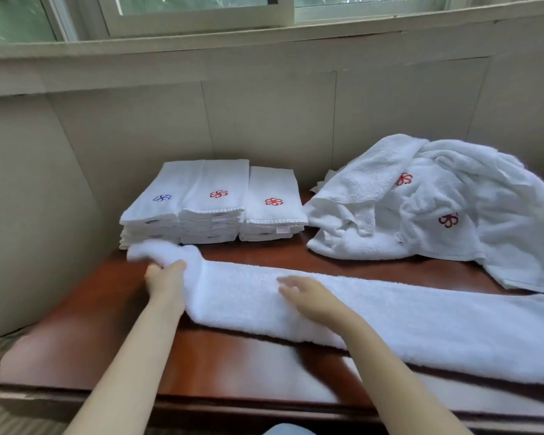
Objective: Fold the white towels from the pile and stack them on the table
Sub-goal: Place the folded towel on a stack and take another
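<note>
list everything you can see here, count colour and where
stacks of folded towels: three, white, with one blue and two red logos on top, back left of the table
pile of unfolded towels: one, white with red logos, back right
towel being folded: one, white, long strip across the front
table: one, reddish-brown wood, under it all
window: one, pale frame, top of view
left hand: grips the strip's bunched left end
right hand: flat on the strip's middle, blurred
</note>
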